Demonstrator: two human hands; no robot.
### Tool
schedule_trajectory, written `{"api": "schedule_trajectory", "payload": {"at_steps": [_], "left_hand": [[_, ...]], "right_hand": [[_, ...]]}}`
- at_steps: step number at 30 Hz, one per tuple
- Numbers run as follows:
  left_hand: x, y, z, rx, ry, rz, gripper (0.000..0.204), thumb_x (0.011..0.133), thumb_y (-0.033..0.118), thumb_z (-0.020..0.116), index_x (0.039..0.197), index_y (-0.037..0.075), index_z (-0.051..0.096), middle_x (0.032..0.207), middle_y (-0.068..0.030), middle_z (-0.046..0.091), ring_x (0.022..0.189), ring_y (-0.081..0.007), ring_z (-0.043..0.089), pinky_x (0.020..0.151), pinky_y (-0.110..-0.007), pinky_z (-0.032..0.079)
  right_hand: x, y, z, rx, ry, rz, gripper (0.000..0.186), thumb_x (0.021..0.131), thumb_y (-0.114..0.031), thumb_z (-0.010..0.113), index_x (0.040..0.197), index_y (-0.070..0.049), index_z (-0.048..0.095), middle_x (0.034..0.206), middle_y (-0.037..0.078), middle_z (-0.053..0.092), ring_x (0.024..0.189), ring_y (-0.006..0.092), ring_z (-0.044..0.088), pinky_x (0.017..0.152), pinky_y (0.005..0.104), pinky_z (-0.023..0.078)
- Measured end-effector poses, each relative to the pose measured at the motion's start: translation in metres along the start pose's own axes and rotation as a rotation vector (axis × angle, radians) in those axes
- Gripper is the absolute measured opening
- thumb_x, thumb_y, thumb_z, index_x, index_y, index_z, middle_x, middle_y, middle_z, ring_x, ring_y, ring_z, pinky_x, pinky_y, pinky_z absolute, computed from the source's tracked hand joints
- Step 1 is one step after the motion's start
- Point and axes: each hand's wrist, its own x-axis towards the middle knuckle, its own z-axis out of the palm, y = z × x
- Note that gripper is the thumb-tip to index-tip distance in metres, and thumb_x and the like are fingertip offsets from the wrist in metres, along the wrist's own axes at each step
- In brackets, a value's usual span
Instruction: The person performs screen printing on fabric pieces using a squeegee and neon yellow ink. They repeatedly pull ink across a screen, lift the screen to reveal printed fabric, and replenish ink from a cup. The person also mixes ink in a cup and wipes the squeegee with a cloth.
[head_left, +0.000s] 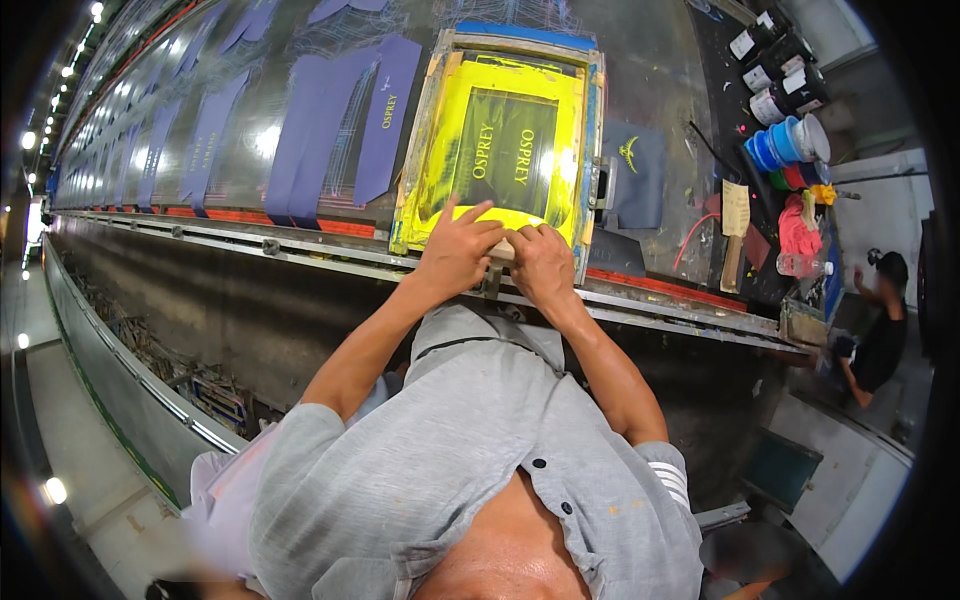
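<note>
A screen printing frame (pixel 596 130) lies on the long table in front of me, its mesh coated with bright yellow ink (pixel 440 120) around a darker window with lettering. At the frame's near end, a wooden squeegee handle (pixel 502 252) shows between my hands. My right hand (pixel 543 262) is closed around its right part. My left hand (pixel 458 248) rests at its left end, with some fingers stretched out and apart over the yellow ink. The squeegee's blade is hidden. Printed purple-blue fabric pieces (pixel 385 120) lie left of the frame, and a dark piece (pixel 636 185) lies to its right.
A metal rail (pixel 330 248) runs along the table's near edge. At the right stand dark bottles (pixel 790 95), blue tape rolls (pixel 783 145), a pink cloth (pixel 798 228) and a flat wooden-handled tool (pixel 734 250). A person in black (pixel 880 320) is at the far right.
</note>
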Motion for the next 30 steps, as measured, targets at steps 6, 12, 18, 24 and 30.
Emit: {"api": "schedule_trajectory", "payload": {"at_steps": [6, 12, 18, 24, 30], "left_hand": [[-0.073, -0.140, -0.039, -0.310, 0.429, -1.022, 0.030, 0.089, 0.032, 0.064, 0.090, 0.002, 0.068, 0.093, -0.0178, 0.068, 0.103, -0.0353, 0.062, 0.085, -0.050, 0.045], [-0.129, -0.172, 0.045, -0.153, -0.329, -1.218, 0.072, 0.095, 0.062, 0.034, 0.095, -0.001, 0.069, 0.098, -0.0293, 0.065, 0.102, -0.0472, 0.059, 0.086, -0.050, 0.045], [-0.102, -0.171, 0.035, -0.266, -0.256, -1.444, 0.073, 0.096, 0.061, 0.032, 0.100, -0.004, 0.067, 0.098, -0.0289, 0.065, 0.102, -0.0464, 0.059, 0.087, -0.048, 0.044], [-0.119, -0.171, 0.065, -0.186, -0.067, -1.378, 0.073, 0.096, 0.062, 0.031, 0.090, -0.001, 0.068, 0.091, -0.0242, 0.067, 0.094, -0.0470, 0.060, 0.081, -0.051, 0.044], [-0.114, -0.172, 0.058, -0.322, -0.149, -1.494, 0.075, 0.096, 0.062, 0.031, 0.087, -0.002, 0.069, 0.090, -0.0255, 0.067, 0.093, -0.0482, 0.060, 0.080, -0.051, 0.044]], "right_hand": [[0.033, -0.010, -0.005, 0.238, 0.114, 0.022, 0.045, 0.064, -0.006, 0.076, 0.108, -0.012, 0.069, 0.105, 0.003, 0.069, 0.100, 0.0265, 0.058, 0.096, 0.0426, 0.041], [0.009, 0.009, 0.022, 0.456, 0.202, 0.126, 0.046, 0.067, -0.007, 0.078, 0.113, -0.009, 0.069, 0.107, 0.006, 0.069, 0.107, 0.0282, 0.057, 0.100, 0.0431, 0.036], [0.018, -0.010, 0.025, 0.537, 0.326, 0.154, 0.047, 0.066, 0.005, 0.079, 0.112, -0.002, 0.068, 0.109, 0.012, 0.068, 0.103, 0.0285, 0.061, 0.092, 0.0377, 0.045], [0.029, -0.004, 0.024, 0.539, 0.370, 0.130, 0.047, 0.065, 0.004, 0.078, 0.111, -0.002, 0.068, 0.106, 0.013, 0.068, 0.101, 0.0292, 0.061, 0.090, 0.0380, 0.046], [0.022, 0.013, 0.010, 0.529, 0.327, 0.138, 0.048, 0.063, 0.006, 0.072, 0.110, -0.003, 0.069, 0.102, 0.012, 0.068, 0.099, 0.0305, 0.061, 0.088, 0.0376, 0.046]]}}
